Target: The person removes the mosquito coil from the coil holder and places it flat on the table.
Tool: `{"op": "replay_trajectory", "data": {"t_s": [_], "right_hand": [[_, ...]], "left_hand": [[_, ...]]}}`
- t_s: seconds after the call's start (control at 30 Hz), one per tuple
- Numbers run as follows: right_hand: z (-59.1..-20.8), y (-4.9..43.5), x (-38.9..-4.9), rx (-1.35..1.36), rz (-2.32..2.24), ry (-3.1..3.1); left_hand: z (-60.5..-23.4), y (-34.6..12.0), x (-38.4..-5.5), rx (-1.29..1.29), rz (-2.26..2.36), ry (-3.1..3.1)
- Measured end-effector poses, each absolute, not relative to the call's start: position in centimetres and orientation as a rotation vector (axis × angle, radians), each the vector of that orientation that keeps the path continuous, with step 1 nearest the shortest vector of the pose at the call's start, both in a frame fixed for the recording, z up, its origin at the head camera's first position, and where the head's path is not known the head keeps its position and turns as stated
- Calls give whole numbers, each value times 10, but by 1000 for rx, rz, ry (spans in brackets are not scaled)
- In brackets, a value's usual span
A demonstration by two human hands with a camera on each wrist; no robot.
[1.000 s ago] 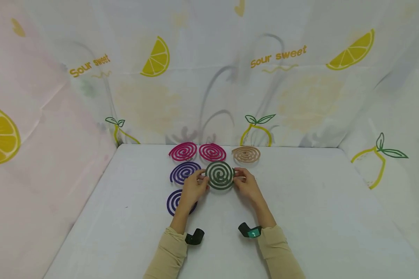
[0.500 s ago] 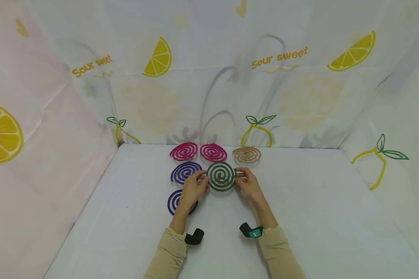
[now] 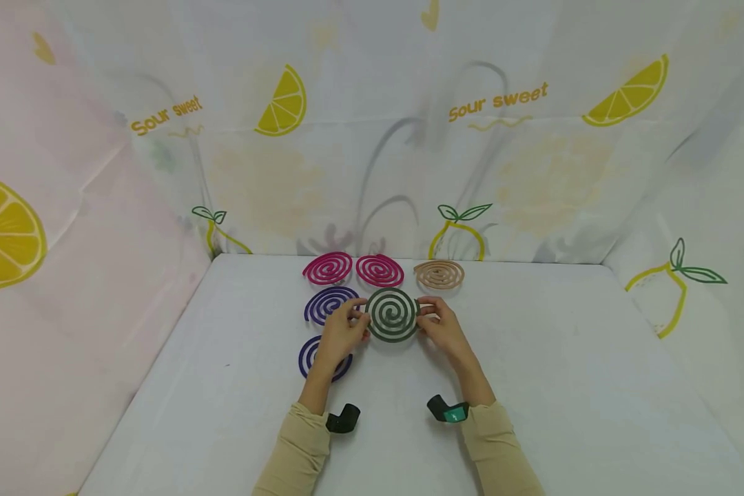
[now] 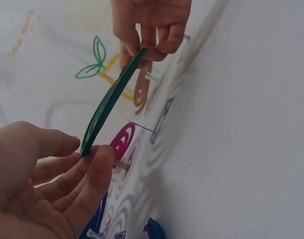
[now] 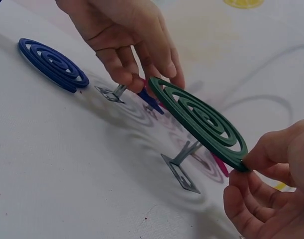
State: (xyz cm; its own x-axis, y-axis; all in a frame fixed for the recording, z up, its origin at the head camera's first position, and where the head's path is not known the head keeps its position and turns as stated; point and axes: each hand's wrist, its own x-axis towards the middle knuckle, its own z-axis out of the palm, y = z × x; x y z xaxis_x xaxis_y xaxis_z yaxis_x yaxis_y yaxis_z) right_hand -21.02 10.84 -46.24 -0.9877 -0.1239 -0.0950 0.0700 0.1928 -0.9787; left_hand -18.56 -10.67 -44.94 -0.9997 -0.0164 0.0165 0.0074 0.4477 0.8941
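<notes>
A green mosquito coil is held in the air by both hands, one on each side. My left hand pinches its left rim between thumb and fingers. On the opposite rim, my right hand pinches the coil the same way. Seen from the right wrist, a small metal stand is on the table under the coil, its prongs pointing up. A narrow gap shows between the stand and the coil in the left wrist view.
Two blue coils lie left of the green one, partly behind my left hand and arm. Behind are two pink coils and a tan coil, near the back edge of the white table. A printed cloth hangs behind.
Both hands keep their hold on the green coil. It sits very slightly lower in the head view than a second ago; the whole view has shifted a little.
</notes>
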Motion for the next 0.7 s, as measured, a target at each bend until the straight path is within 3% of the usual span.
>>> {"op": "replay_trajectory", "data": {"t_s": [0.7], "right_hand": [[-425, 107, -188, -57, -1838, 2274]], "left_hand": [[-447, -112, -184, -119, -1449, -2769]]}}
